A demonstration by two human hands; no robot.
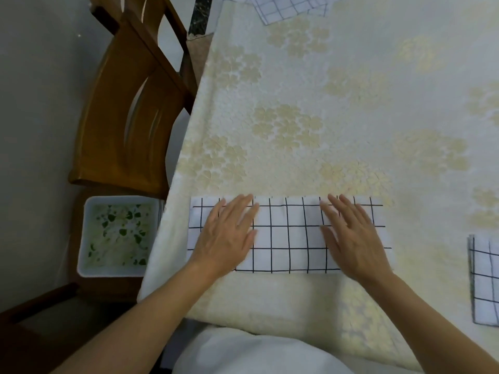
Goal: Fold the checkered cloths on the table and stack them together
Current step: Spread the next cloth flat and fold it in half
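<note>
A white cloth with a black grid (289,236) lies folded into a long strip near the table's front edge. My left hand (229,233) presses flat on its left part, fingers straight. My right hand (353,236) presses flat on its right part in the same way. A folded checkered cloth (484,282) lies at the right edge of view. More checkered cloths (283,6) lie loose at the far end of the table, partly cut off by the frame.
The table (310,109) wears a cream floral tablecloth. A wooden chair (129,109) stands at the table's left side. A white square bin (116,236) with a green-patterned liner sits on the floor beside it.
</note>
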